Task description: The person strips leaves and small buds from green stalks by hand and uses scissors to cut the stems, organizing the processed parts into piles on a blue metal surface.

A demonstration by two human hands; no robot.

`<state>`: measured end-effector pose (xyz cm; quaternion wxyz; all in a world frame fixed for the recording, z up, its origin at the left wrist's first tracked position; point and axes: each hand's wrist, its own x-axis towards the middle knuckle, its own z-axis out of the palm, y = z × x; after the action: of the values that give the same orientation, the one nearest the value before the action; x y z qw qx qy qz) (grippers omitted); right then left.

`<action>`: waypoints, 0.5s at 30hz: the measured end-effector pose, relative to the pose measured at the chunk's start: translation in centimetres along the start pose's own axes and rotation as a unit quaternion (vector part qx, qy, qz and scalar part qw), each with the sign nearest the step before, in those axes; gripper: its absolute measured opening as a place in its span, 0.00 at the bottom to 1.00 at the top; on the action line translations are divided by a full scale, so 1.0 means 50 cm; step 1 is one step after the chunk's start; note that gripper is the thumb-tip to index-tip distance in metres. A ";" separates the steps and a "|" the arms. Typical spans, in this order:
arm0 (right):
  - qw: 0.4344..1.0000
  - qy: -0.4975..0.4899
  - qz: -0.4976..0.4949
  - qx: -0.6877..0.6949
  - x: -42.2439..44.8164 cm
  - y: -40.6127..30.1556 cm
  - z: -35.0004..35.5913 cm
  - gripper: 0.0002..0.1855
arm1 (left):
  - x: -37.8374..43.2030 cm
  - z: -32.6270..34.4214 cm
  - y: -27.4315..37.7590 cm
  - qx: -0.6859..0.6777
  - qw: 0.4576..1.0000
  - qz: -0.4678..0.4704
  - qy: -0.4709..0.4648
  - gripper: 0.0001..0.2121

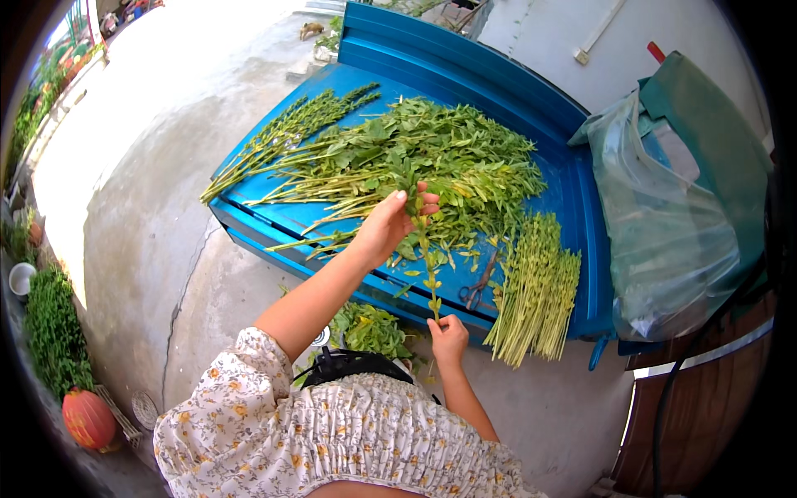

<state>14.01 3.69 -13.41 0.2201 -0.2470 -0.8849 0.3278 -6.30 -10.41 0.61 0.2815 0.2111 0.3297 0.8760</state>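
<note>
One upright plant stalk with green seed pods runs between my two hands. My right hand pinches its lower end just off the truck bed's near edge. Around its leafy top curl the fingers of my left hand, some of them spread. Behind it a big heap of leafy cut stalks covers the middle of the blue metal bed. To the right lies a bundle of stalks with the leaves off, and beside it scissors. Another bundle of pod-bearing stalks rests at the left.
Below the bed's near edge is a pile of leaves, close to my waist. A plastic-draped green seat or cover stands right of the bed. On the concrete floor at the left are a red lantern and a white pot.
</note>
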 end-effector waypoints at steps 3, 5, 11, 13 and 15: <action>0.999 0.012 -0.031 -0.010 -0.001 0.005 -0.001 0.16 | 0.003 -0.007 -0.004 -0.010 1.000 0.000 -0.019 0.22; 0.999 0.011 -0.031 -0.010 -0.001 0.004 -0.001 0.16 | 0.004 -0.011 -0.005 -0.014 1.000 0.000 -0.028 0.22; 1.000 0.007 -0.016 -0.007 -0.004 0.010 0.002 0.15 | 0.002 -0.013 -0.007 -0.034 0.999 -0.009 -0.029 0.22; 1.000 0.008 -0.016 -0.002 -0.003 0.009 0.004 0.15 | 0.002 -0.017 -0.007 -0.052 0.998 -0.018 -0.023 0.22; 1.000 0.013 -0.019 0.002 -0.004 0.007 0.004 0.15 | 0.002 -0.023 -0.009 -0.068 0.997 -0.017 -0.027 0.22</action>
<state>14.16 3.73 -13.84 0.2381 -0.2343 -0.8857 0.3223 -6.86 -10.60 -0.49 0.3193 0.2092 0.2649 0.8855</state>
